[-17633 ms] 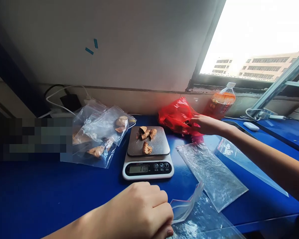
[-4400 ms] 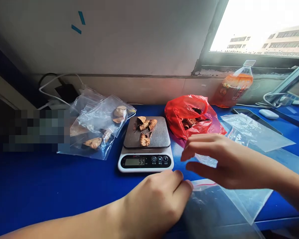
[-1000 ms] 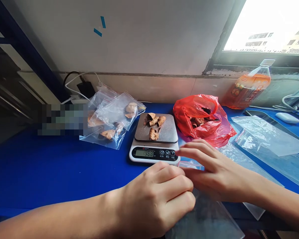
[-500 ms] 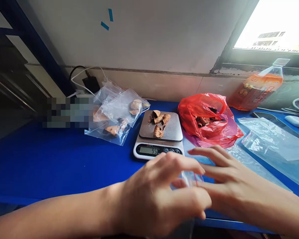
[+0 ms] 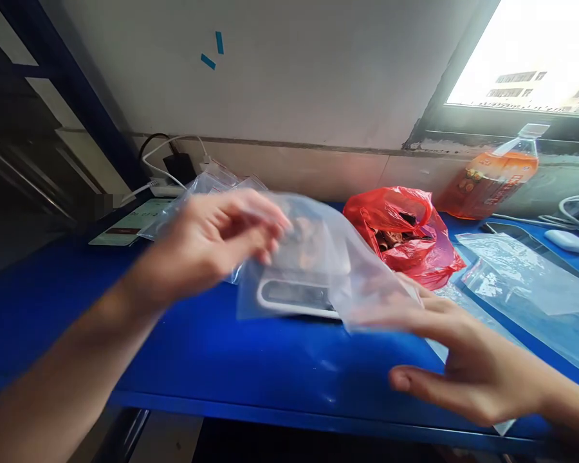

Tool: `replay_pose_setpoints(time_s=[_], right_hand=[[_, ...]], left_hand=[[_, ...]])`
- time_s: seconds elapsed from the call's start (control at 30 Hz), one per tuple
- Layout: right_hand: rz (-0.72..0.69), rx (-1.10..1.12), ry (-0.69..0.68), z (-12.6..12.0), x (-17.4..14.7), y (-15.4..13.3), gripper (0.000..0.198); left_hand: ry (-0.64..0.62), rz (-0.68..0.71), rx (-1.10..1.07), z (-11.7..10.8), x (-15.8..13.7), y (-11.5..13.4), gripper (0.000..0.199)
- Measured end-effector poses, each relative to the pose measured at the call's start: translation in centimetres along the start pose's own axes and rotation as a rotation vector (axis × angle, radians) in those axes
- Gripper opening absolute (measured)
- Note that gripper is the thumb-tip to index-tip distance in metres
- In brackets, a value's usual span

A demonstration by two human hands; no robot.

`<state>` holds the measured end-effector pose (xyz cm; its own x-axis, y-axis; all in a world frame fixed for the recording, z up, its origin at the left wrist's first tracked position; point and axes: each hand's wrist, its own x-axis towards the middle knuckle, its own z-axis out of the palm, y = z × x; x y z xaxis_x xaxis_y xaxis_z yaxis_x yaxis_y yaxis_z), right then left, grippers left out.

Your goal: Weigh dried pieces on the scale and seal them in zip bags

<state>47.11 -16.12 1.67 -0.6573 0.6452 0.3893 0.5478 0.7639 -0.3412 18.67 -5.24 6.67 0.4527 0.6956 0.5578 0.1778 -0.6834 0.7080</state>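
One clear bag [image 5: 367,276], billowed, spans in front of the scale [image 5: 289,296]. Left hand [image 5: 226,241], left of the scale: half-curled, blurred; cannot tell if it grips film. Right hand [image 5: 458,354], near right of the scale: fingers extended against or inside the bag, thumb well apart, no pinch seen. Red bag [image 5: 400,238] just right of the scale. Risk, judged: slack film could snag the brown pieces [image 5: 305,247] blurred behind it, sweeping them off the scale.
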Motion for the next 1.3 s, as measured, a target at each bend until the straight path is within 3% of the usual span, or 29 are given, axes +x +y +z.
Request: replay_pose_setpoints(time_s=[0.07, 0.1, 0.13, 0.23, 0.33, 0.47, 0.6, 0.87, 1.07, 1.3], right_hand=[[-0.068, 0.007, 0.014, 0.6, 1.1, -0.3, 0.02], [-0.085, -0.024, 0.052, 1.0, 1.7, -0.1, 0.011], [-0.084, -0.072, 0.093, 1.3, 2.4, 0.3, 0.006], [-0.04, -0.203, 0.14, 2.2, 4.5, 2.2, 0.004], [-0.052, -0.245, 0.069, 2.4, 6.3, 4.0, 0.01], [-0.084, -0.261, -0.008, 1.9, 7.1, 4.7, 0.01], [-0.029, -0.22, 0.016, 1.7, 6.1, 4.7, 0.01], [-0.113, -0.322, 0.153, 3.3, 4.4, 5.2, 0.024], [-0.034, -0.209, 0.374, 2.7, 3.9, 6.4, 0.028], [-0.143, -0.322, 0.206, 3.4, 3.7, 6.2, 0.021]], left_hand=[[0.338, -0.019, 0.022, -2.2, 0.9, -1.0, 0.008], [0.544, -0.01, 0.023, -3.5, 1.3, -1.8, 0.009], [0.671, -0.001, 0.036, -4.8, 1.7, -2.7, 0.008], [0.881, -0.085, 0.053, -7.4, 2.2, -5.6, 0.008], [0.836, -0.199, 0.089, -7.8, 2.1, -7.3, 0.011], [0.735, -0.12, 0.138, -6.8, 1.7, -7.3, 0.012], [0.72, -0.043, 0.203, -6.6, 1.4, -7.2, 0.014], [0.711, -0.083, 0.374, -6.0, 0.9, -6.8, 0.016], [0.668, -0.07, 0.485, -5.1, 0.5, -6.3, 0.015], [0.603, -0.095, 0.564, -4.7, 0.1, -5.1, 0.019]])
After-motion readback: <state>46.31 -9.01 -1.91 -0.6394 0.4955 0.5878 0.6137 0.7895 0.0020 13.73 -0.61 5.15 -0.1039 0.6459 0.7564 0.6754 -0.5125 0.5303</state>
